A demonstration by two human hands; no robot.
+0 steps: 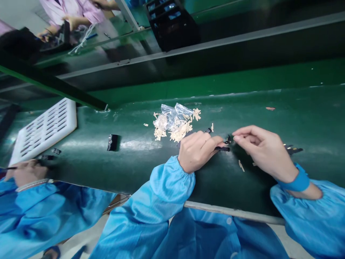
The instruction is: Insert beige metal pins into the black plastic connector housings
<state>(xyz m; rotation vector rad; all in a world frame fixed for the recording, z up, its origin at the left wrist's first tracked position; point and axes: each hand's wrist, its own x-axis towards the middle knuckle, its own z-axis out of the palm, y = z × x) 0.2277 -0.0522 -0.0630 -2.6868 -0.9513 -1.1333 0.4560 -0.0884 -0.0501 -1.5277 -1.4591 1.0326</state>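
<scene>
Black part (222, 148) pinched between the thumb and fingers of a person's left hand (196, 153) is held out over a green table (309, 118), the hand curled closed around it. The right hand (265, 153), with a blue wrist strap (293, 181), is half closed, thumb and forefinger drawn in just beside a second small black piece (228, 140); whether it has hold of that piece cannot be told. More black pieces (292, 149) lie loose just past the right hand, and a black block (112, 142) sits well to the left. Ahead of the left hand, a heap of beige strips (175, 129) surrounds crumpled clear plastic bags (172, 115), with stray beige scraps (241, 165) under the right hand. No black piece can be made out in the bags or in a white slotted tray (43, 131) at the table's left end, while several lie out on the green surface. Beyond the table's far edge, a black crate (171, 21) holds blue-marked items. At lower left, a co-worker's hand (27, 172) in a blue sleeve holds a thin dark tool (12, 168) near more black pieces (51, 153), and a person in a pink smock (72, 12) works at upper left.
</scene>
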